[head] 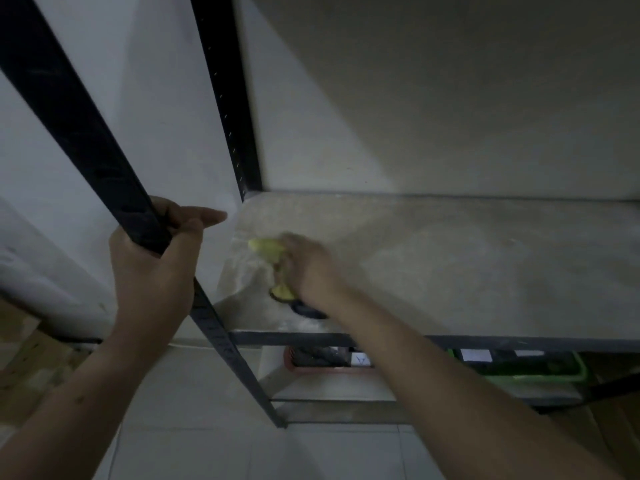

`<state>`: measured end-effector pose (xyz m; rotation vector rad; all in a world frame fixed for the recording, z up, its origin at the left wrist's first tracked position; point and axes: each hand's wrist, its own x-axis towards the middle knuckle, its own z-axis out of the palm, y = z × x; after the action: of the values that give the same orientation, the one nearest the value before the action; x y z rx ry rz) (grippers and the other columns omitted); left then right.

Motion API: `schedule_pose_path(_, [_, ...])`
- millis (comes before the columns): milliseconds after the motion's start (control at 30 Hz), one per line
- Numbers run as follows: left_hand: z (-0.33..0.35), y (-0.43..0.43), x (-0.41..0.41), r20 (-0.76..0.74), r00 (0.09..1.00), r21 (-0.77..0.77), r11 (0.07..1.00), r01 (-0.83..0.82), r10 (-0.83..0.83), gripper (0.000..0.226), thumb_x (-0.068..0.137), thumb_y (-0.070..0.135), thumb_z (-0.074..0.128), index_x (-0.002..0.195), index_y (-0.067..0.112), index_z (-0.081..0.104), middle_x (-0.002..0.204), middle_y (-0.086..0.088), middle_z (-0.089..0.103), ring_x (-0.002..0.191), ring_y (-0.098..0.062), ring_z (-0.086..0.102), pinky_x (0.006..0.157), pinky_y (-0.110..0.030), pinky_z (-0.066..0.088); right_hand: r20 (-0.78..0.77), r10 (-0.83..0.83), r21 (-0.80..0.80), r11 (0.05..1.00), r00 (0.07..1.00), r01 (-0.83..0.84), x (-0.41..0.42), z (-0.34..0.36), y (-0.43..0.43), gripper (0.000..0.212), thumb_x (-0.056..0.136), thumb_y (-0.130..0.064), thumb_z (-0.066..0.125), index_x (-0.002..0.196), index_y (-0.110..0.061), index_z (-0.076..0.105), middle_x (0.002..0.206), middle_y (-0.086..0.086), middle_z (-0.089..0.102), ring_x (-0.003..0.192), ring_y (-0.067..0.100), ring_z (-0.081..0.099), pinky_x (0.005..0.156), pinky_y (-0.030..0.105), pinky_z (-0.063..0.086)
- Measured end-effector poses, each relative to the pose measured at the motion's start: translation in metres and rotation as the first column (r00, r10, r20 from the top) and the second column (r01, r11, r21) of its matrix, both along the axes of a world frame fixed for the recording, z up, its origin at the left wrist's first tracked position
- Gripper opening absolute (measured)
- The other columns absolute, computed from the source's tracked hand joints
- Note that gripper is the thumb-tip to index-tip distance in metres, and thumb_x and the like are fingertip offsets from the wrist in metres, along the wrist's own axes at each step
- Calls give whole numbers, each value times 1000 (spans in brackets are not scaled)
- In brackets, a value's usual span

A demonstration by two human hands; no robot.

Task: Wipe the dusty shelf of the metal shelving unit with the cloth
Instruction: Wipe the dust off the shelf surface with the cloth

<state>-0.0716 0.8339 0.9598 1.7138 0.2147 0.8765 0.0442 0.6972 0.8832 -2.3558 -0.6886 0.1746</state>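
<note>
Pale wall (450, 98) behind, and in front of it the dusty shelf (450, 265), grey and broad. The black front post (79, 133) slants up at the near left corner, and the back post (225, 98) stands at the far corner. The left hand (156, 268) wraps round the front post, fingers curled on it, forefinger poking out toward the shelf. The right hand (308, 265), blurred, is down on the shelf near its left end. Its fingers are bunched on the yellow cloth (265, 245), which is pressed to the shelf. One level down sit a green basket (540, 374) and a red tray (329, 369), apart.
</note>
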Motion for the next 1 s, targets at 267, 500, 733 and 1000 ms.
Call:
schedule_pose_path(267, [1,-1,1,34,999,-16,1000,2,-1,11,89,5,53,82,14,54,94,-2,78,99,-22,75,99,-38,56,299,-509,-47,837,807,545,90,31,-222,41,87,-44,37,125,-33,46,121,8,59,106,36,60,90,41,47])
schedule_pose_path(500, [2,0,0,27,1000,-14,1000,-6,6,15,93,1,51,85,13,53,93,-11,76,98,-23,76,98,-39,56,317,-671,-276,611,670,742,92,-3,-291,52,88,-39,38,133,-17,52,117,33,50,99,48,55,92,48,44])
schedule_pose_path(733, [1,1,0,-2,1000,-8,1000,-25,25,6,94,0,50,94,-5,54,95,-12,76,98,-21,75,96,-35,56,405,-481,-244,762,777,599,69,-16,-208,54,85,-44,29,125,-18,56,112,25,53,90,45,56,82,51,51])
schedule_pose_path(1000, [5,-2,-2,32,999,-33,999,-12,13,19,89,10,52,80,27,55,94,-14,75,99,-24,75,97,-44,57,374,-188,-233,929,908,289,-19,-6,-43,34,87,-36,51,118,-24,57,110,11,53,89,33,55,77,38,45])
